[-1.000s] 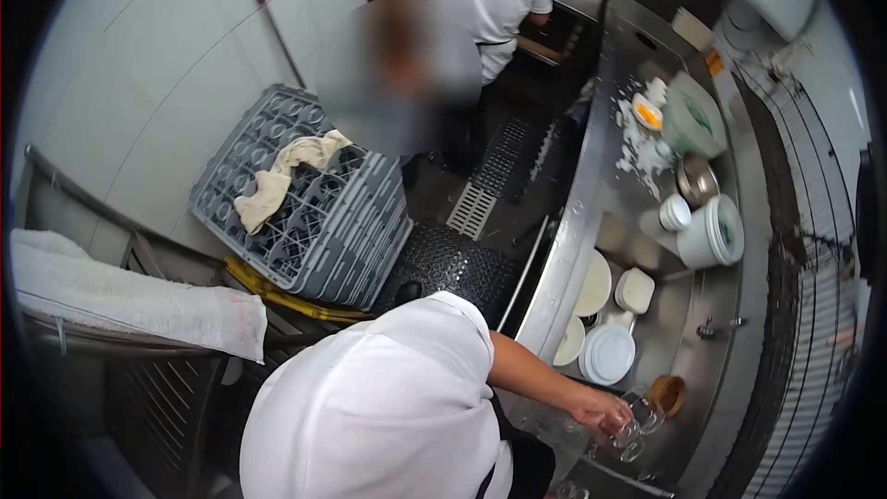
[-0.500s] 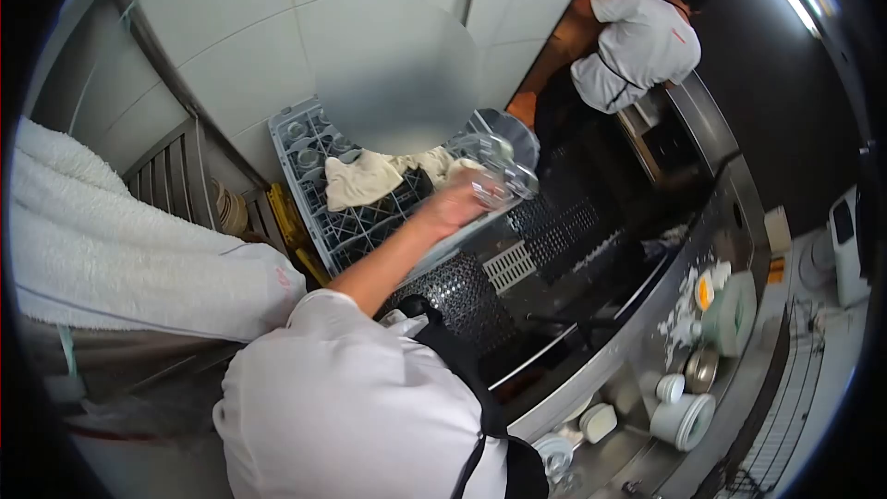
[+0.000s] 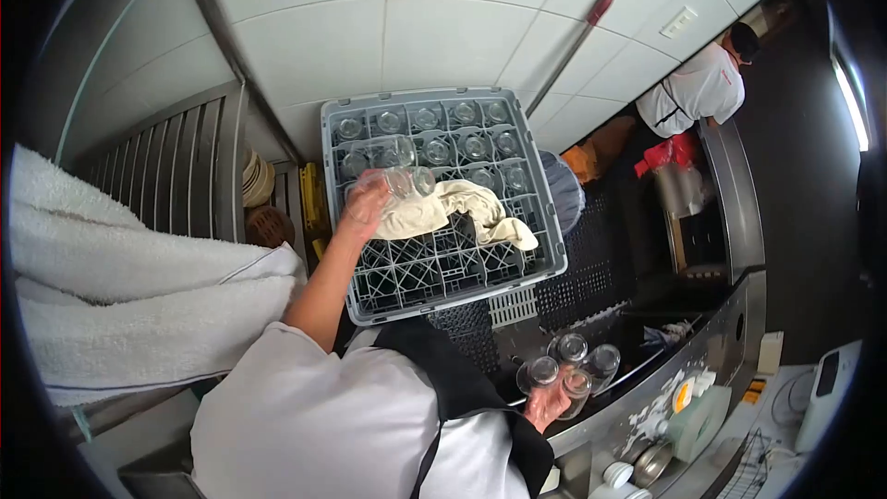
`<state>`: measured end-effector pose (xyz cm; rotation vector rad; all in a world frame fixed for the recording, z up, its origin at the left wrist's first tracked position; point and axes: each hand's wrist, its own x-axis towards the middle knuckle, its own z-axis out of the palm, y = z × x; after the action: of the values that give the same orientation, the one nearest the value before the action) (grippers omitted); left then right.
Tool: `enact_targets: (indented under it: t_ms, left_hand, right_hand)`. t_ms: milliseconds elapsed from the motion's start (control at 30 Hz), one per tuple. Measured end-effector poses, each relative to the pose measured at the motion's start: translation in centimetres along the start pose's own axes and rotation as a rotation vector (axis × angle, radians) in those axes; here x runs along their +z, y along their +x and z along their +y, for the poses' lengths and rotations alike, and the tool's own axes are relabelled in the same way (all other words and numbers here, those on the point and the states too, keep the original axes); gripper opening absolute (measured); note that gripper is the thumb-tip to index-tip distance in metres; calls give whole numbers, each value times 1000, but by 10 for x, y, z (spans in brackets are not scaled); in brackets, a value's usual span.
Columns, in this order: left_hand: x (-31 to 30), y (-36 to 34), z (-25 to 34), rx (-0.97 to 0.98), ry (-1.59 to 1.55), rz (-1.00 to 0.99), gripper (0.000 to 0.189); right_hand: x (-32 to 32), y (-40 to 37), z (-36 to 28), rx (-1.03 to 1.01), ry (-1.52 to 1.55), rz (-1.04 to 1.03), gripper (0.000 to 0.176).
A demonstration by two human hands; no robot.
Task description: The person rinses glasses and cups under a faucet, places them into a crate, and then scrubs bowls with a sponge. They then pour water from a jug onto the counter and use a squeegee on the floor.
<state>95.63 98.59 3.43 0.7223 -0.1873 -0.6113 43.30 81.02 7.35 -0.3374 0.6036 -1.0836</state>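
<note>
Above a grey plastic compartment rack (image 3: 557, 263), left hand (image 3: 367, 206) clasping clear drinking glasses (image 3: 423, 181)

Just beside this grip, a crumpled cream cloth (image 3: 465, 199) is lying over the cells; beyond it, more glasses (image 3: 436, 150) are standing. Well apart, the right hand (image 3: 548, 404) is cradling several glasses (image 3: 577, 383), fingers spread. Good placing means lining each up with one cell, avoiding the cloth. Unlike a moment ago, the right hand is showing.

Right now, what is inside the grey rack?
Glasses in the wall-side cells of the grey rack, dark grid in nearer ones. What lies under the cream cloth and left hand cannot be seen.
</note>
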Motion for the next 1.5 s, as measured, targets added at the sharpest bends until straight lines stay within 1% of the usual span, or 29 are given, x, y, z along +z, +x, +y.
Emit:
enact_targets:
  t_ms: [33, 133, 200, 300, 367, 433, 533, 567, 600, 667, 700, 800, 900, 1000, 1033, 1167, 1267, 1300, 1400, 1433, 1500]
  left_hand:
    - [-11, -7, -12, -12, -75, 45, 28]
    - [24, -39, -6, -28, -112, 64, 30]
    - [33, -53, -8, 26, -124, 114, 30]
    - [41, -75, -12, 119, -90, 215, 31]
    - [44, -87, -9, 184, -67, 278, 31]
    - [45, -97, -1, 272, 24, 315, 32]
    - [56, -102, 12, 321, 277, 486, 31]
    - [68, -103, 19, 330, 348, 503, 30]
    - [68, -102, 18, 336, 378, 506, 31]
    - [74, -97, 15, 350, 434, 504, 33]
    - [77, -96, 13, 336, 440, 517, 36]
    - [97, -91, 10, 303, 489, 507, 37]
    - [103, -78, 1, 256, 584, 519, 40]
    - [111, -72, -4, 215, 626, 465, 42]
    - [114, -70, -5, 222, 570, 479, 42]
    - [115, -59, -16, 204, 348, 542, 40]
    - [105, -56, -17, 181, 421, 557, 38]
    - [99, -60, -15, 179, 460, 550, 38]
    - [101, -81, -7, 245, 553, 541, 37]
    - [114, -87, -3, 245, 515, 518, 35]
    - [111, -91, -4, 261, 535, 505, 34]
  right_hand:
    - [9, 11, 5, 47, 9, -29, 48]
    - [50, 47, 16, 180, -6, -160, 47]
    - [67, 74, 22, 250, -39, -262, 45]
    - [51, 123, 18, 347, -68, -375, 45]
    - [52, 148, 12, 433, 4, -432, 48]
    - [51, 170, 4, 478, -11, -401, 53]
    - [45, 201, -12, 513, -82, -333, 57]
    - [43, 210, -18, 565, -16, -345, 59]
    - [40, 217, -23, 575, -26, -362, 59]
    - [38, 232, -31, 587, -46, -401, 60]
    - [36, 238, -36, 578, -61, -328, 61]
    - [31, 249, -47, 571, -39, -354, 62]
    - [28, 257, -56, 586, -9, -331, 64]
    - [27, 260, -58, 558, -3, -309, 64]
    - [25, 261, -58, 541, -2, -299, 64]
    - [5, 270, -61, 580, 43, -421, 59]
    - [10, 259, -63, 519, 0, -227, 56]
    - [10, 256, -61, 464, 7, -283, 54]
    - [13, 249, -66, 437, -17, -218, 52]
    - [19, 242, -70, 431, -17, -254, 50]
    - [-7, 256, -67, 441, 62, -385, 50]
